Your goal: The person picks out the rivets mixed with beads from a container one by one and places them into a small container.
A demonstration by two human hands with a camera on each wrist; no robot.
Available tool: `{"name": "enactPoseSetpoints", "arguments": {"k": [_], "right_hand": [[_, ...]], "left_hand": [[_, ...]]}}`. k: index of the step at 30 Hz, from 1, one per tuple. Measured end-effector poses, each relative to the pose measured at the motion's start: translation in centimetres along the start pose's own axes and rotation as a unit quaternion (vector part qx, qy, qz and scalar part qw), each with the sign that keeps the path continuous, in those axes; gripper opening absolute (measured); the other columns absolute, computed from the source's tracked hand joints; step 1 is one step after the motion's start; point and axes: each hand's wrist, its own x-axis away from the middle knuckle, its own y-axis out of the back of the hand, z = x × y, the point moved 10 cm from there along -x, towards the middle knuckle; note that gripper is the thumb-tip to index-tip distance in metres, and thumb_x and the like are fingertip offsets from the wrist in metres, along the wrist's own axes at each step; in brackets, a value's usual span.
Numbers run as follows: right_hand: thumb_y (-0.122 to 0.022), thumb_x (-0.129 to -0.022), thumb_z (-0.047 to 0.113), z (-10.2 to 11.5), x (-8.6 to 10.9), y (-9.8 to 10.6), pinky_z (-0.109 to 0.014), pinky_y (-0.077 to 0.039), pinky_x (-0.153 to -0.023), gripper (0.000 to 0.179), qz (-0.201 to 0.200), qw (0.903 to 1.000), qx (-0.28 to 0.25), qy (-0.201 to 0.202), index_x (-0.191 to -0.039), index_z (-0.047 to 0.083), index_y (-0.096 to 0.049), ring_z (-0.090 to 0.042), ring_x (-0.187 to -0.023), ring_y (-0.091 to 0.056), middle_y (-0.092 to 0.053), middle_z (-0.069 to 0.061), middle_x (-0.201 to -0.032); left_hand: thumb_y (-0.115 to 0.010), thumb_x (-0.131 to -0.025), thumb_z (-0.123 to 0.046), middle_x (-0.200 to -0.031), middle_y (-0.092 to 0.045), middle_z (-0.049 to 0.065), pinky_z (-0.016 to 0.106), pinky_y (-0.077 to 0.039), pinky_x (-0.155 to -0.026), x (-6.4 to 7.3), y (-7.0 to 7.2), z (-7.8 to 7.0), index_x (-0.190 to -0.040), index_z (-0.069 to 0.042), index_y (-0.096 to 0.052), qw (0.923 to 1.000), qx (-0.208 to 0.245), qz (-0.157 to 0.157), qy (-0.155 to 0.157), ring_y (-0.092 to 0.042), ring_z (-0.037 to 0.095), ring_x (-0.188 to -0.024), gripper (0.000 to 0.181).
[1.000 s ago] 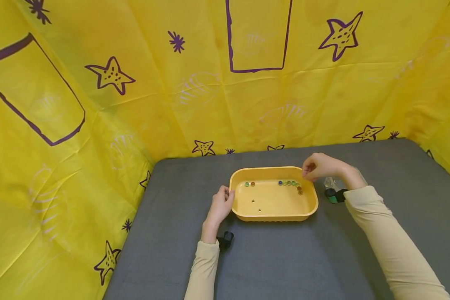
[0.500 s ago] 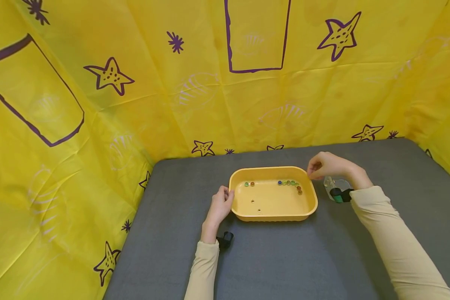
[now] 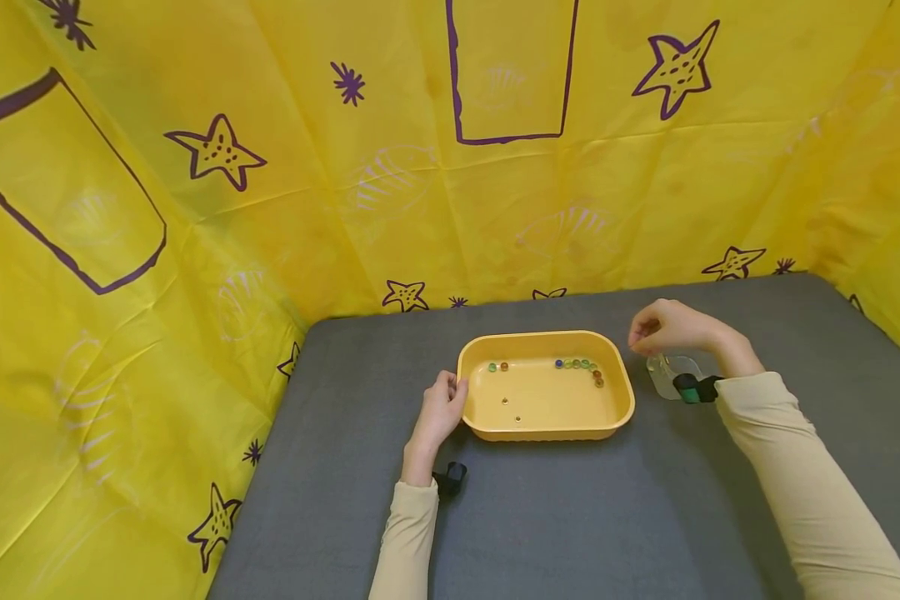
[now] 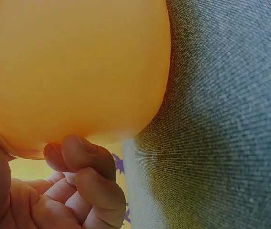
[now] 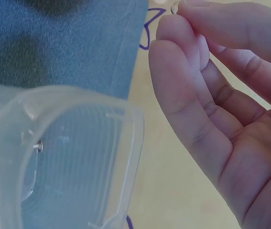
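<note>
A yellow plastic tub (image 3: 551, 435) rests on the grey table, its floor dotted with several glass marbles (image 3: 577, 364). Two small gold-coloured pieces (image 3: 505, 402) lie near its front left. My left hand (image 3: 439, 410) holds the tub's left end, the thumb at the rim and curled fingers against the outer wall. Beyond the tub's right end, my right hand (image 3: 671, 327) hovers by a clear plastic container (image 3: 662, 382). In the right wrist view, its thumb and forefinger pinch a tiny shiny thing (image 5: 175, 7), mostly covered by the fingertips. The container holds a small silvery piece (image 5: 39, 146).
Yellow cloth (image 3: 420, 208) printed with purple starfish hangs behind and to the left of the grey table (image 3: 540, 517). Black straps (image 3: 451, 478) sit at the wrists. The right forearm passes over the table just right of the clear container.
My right hand has moved right, from the tub's back right corner to beside the clear container, which now shows more. My left hand stays on the tub; the marbles keep their places.
</note>
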Motion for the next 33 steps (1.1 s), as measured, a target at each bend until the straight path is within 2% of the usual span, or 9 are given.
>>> {"name": "enactPoseSetpoints", "arguments": {"k": [9, 27, 33], "right_hand": [[-0.065, -0.082, 0.004, -0.9, 0.7, 0.7, -0.031, -0.048, -0.057, 0.006, -0.011, 0.9999, -0.001, -0.006, -0.085, 0.0, -0.064, -0.018, -0.06, -0.054, -0.06, -0.007, -0.069], [-0.065, -0.082, 0.006, -1.6, 1.8, 1.5, -0.031, -0.046, -0.059, 0.009, -0.021, 0.9996, -0.006, -0.016, -0.087, -0.002, -0.063, -0.015, -0.062, -0.052, -0.059, -0.006, -0.071], [-0.065, -0.083, 0.005, -2.0, 2.2, 1.7, -0.032, -0.047, -0.059, 0.009, -0.023, 0.9995, -0.008, -0.023, -0.087, -0.002, -0.064, -0.017, -0.06, -0.053, -0.06, -0.01, -0.07]], "left_hand": [[-0.047, -0.096, -0.019, -0.064, -0.052, 0.004, 0.026, -0.04, -0.052, 0.0, 0.0, -0.1, -0.097, 0.0, -0.05, 1.0, 0.001, 0.0, -0.005, -0.046, 0.012, -0.053, 0.019], [-0.048, -0.096, -0.019, -0.065, -0.051, 0.004, 0.026, -0.04, -0.051, 0.0, 0.1, 0.0, -0.097, 0.0, -0.05, 1.0, -0.003, -0.003, -0.002, -0.046, 0.012, -0.053, 0.019], [-0.047, -0.096, -0.02, -0.065, -0.052, 0.004, 0.026, -0.041, -0.051, 0.0, 0.0, 0.0, -0.097, 0.0, -0.05, 1.0, 0.0, 0.001, 0.001, -0.047, 0.013, -0.053, 0.02]]}}
